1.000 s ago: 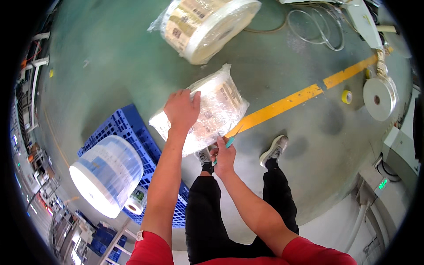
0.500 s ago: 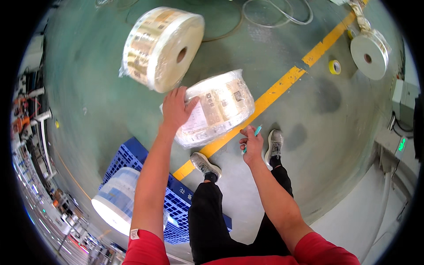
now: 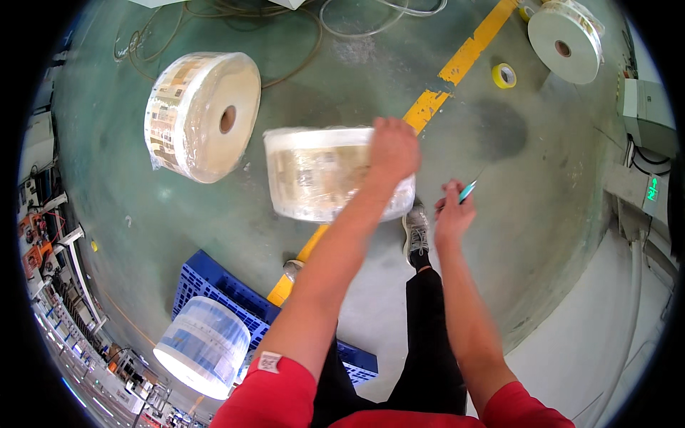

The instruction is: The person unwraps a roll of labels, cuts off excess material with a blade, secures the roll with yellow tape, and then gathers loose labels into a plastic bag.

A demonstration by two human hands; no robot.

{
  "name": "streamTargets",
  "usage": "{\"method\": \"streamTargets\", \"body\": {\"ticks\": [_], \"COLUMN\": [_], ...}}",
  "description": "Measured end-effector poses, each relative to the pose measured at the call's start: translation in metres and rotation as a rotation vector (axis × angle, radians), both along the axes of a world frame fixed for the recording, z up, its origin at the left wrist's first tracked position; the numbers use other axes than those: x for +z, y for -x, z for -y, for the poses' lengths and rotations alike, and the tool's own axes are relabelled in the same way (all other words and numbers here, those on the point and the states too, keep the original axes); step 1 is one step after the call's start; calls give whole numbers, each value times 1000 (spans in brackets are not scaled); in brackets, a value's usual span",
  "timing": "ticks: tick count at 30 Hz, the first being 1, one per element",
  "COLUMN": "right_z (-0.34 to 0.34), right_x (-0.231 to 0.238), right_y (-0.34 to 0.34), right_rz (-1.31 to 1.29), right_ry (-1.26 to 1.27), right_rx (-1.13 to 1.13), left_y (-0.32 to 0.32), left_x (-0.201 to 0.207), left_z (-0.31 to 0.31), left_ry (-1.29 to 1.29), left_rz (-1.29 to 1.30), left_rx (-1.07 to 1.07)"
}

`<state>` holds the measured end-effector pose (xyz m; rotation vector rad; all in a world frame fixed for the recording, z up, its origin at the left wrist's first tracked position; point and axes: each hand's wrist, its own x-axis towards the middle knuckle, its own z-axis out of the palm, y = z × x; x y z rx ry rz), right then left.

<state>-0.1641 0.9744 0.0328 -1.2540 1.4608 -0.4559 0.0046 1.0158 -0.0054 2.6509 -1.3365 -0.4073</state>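
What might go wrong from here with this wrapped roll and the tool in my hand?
The slim teal-handled pointed tool in your right hand has its tip exposed; it might nick the clear-plastic-wrapped printed roll if swung across. That roll could also shift onto your grey laced shoe, which looks very close to its edge.

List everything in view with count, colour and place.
Centre roll: one, white and tan, centre
Left roll: one, white and tan, upper left
Right roll: one, off-white, upper right
Pallet: one, blue, lower left
Pallet roll: one, white and blue, on pallet
Line: one, yellow, diagonal across floor
Tape: one clearly, yellow, right of line
Hoses: several, brown and clear, top
Display: one, green, right edge
Tool: one, teal, in right grip
Shoes: two, grey, below centre roll
Trousers: one pair, black, bottom
Sleeves: two, red, bottom
Left grip: one, bare, at centre roll's right end
Right grip: one, bare, around tool
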Motion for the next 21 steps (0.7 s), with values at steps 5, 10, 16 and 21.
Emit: {"method": "streamTargets", "body": {"ticks": [5,10,16,21], "right_z": [61,22,-70,-173], "right_x": [2,-1,-20,-50], "right_y": [-3,18,95,117], "right_rz": [-8,-283,-226,-143], "right_ry": [391,463,133,-7], "right_rx": [347,690,432,158], "left_y": [129,243,237,91], "left_x": [-47,-69,-39,17], "left_z": [41,-26,-185,-275], "left_ry": [337,1088,308,167], "left_rz": [-546,-2642,-1207,-336], "left_rx": [-121,516,-527,-13]}}
